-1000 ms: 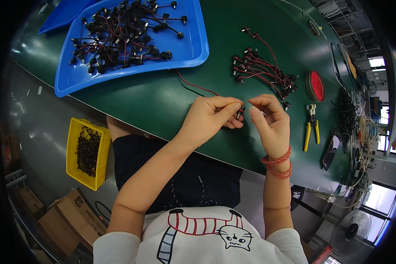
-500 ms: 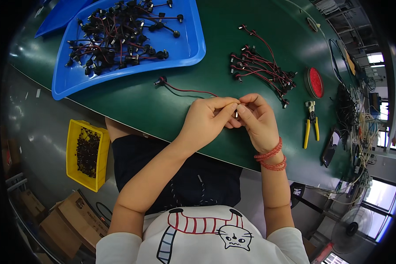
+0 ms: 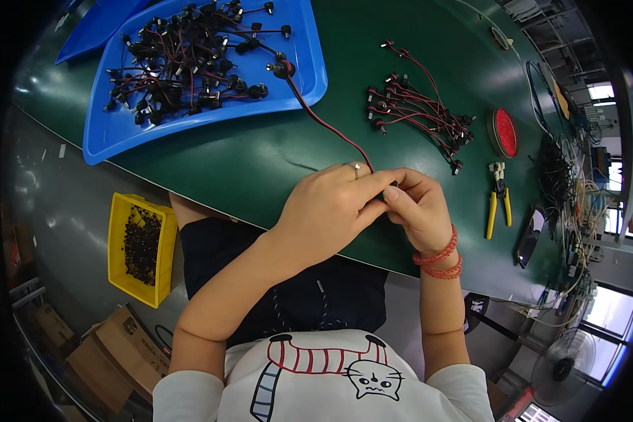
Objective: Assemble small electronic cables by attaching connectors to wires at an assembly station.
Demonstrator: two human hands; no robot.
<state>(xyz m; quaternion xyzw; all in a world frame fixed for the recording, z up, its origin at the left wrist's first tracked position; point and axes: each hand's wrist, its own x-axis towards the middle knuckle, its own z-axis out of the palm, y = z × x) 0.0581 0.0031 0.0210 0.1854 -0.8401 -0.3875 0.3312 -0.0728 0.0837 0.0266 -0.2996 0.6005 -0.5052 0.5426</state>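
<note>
Red-black lead (image 3: 323,121) pinched between hands (image 3: 373,204)

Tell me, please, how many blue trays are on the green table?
2: a large blue tray full of black connectors, and a second tray at its upper left, mostly cut off.

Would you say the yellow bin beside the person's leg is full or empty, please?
Partly full: the yellow bin holds a heap of small dark parts, with bare yellow bottom showing around it.
</note>
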